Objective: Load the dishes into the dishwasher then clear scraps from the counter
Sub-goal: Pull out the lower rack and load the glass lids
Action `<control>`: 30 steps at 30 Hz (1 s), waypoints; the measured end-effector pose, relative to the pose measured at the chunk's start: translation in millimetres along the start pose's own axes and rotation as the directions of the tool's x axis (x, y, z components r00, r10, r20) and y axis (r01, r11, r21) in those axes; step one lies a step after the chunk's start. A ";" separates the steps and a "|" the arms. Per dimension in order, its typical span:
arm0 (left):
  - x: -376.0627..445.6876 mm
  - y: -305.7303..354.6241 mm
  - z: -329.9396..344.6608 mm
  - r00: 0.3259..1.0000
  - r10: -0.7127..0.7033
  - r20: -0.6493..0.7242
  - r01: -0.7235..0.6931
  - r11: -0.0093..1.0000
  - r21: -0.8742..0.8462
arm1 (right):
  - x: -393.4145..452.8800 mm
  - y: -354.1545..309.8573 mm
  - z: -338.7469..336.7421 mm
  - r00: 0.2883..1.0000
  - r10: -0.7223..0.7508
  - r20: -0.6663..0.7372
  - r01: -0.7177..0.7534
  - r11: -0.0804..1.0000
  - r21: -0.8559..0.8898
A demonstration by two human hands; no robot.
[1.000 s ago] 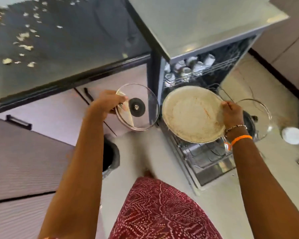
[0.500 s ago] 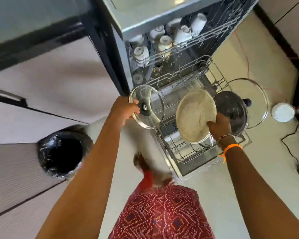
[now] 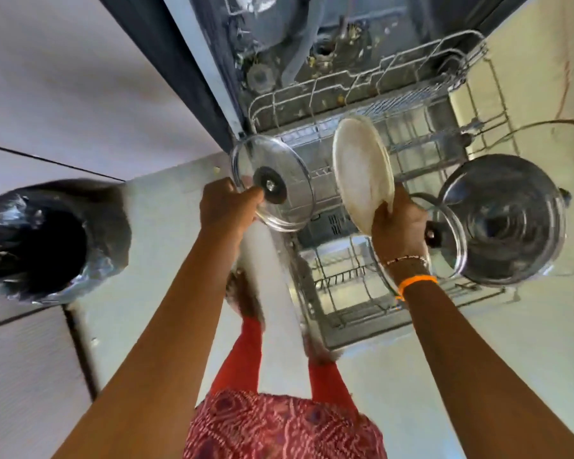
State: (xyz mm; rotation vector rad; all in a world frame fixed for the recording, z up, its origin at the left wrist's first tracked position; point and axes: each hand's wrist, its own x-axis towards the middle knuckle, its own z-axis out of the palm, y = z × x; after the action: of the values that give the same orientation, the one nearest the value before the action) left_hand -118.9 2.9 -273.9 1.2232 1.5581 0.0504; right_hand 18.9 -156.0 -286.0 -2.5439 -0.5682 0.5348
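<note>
Dishes go into a pulled-out lower rack (image 3: pixel 362 293) of an open dishwasher (image 3: pixel 312 44) as a person leans over it with both hands full. At left, the left hand (image 3: pixel 224 210) grips a glass lid (image 3: pixel 272 182) by its near rim, thumb lying close to the dark centre knob, the lid tilted and held above the rack's left edge. At right, the right hand (image 3: pixel 400 223) pinches the lower edge of a cream plate (image 3: pixel 362 173), which stands nearly on edge over the middle of the rack and appears not yet seated between the tines. Just right of that hand, a steel pot (image 3: pixel 507 220) lies on its side in the rack with another glass lid (image 3: pixel 444 240) leaning beside it. A bin lined with a black bag (image 3: pixel 47 240) stands on the floor (image 3: pixel 166 260) to the left, under the cabinet fronts.

The loading step looks to be in hand, with the scraps on the surface still to come; that surface is out of view. The next move likely calls for lowering the plate upright into a free slot, clear of the pot, then finding a leaning spot for the lid in the left hand. Glass against steel wire would want a gentle set-down.
</note>
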 end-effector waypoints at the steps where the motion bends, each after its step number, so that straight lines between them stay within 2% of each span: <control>1: 2.0 -3.1 4.6 1.000 -0.002 -0.015 0.002 1.000 -0.017 | 7.0 2.7 5.7 0.999 -0.050 -0.006 0.050 0.998 -0.023; 5: 4.0 -10.6 13.5 1.000 -0.019 -0.016 0.017 0.994 -0.106 | 31.2 8.3 36.1 0.983 -0.172 -0.066 0.166 0.982 -0.090; 7: 11.0 -15.3 16.4 0.997 -0.068 -0.034 0.061 0.984 -0.168 | 44.8 8.9 50.7 0.982 -0.181 -0.050 0.174 0.978 -0.116; 13: 26.7 -15.0 17.1 0.994 -0.104 -0.038 0.091 0.961 -0.261 | 73.1 5.5 76.4 0.965 -0.262 -0.032 0.259 0.963 -0.081; 20: 40.8 -15.1 15.9 0.990 -0.134 -0.043 0.117 0.954 -0.275 | 105.7 2.3 102.9 0.968 -0.203 0.150 0.236 0.939 -0.251; 23: 39.7 -17.1 16.4 0.989 -0.140 -0.038 0.123 0.948 -0.293 | 112.0 -0.8 113.1 0.935 -0.169 0.312 0.270 0.910 -0.315; 27: 30.6 -21.7 15.0 0.988 -0.151 -0.038 0.132 0.941 -0.312 | 116.1 3.5 114.0 0.850 -0.085 0.519 0.238 0.942 -0.237; 28: 27.5 -22.8 13.6 0.986 -0.162 -0.031 0.143 0.935 -0.323 | 115.0 5.4 110.1 0.842 -0.053 0.536 0.188 0.962 -0.199; 30: 20.5 -25.2 9.5 0.983 -0.186 0.000 0.174 0.920 -0.350 | 103.9 10.0 98.5 0.875 -0.045 0.482 0.101 0.991 -0.091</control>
State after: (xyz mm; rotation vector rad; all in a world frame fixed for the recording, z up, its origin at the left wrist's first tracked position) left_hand -125.6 0.4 -307.0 0.8004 1.6039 0.2199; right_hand 63.4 -78.8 -398.5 -2.4797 -0.8853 1.1521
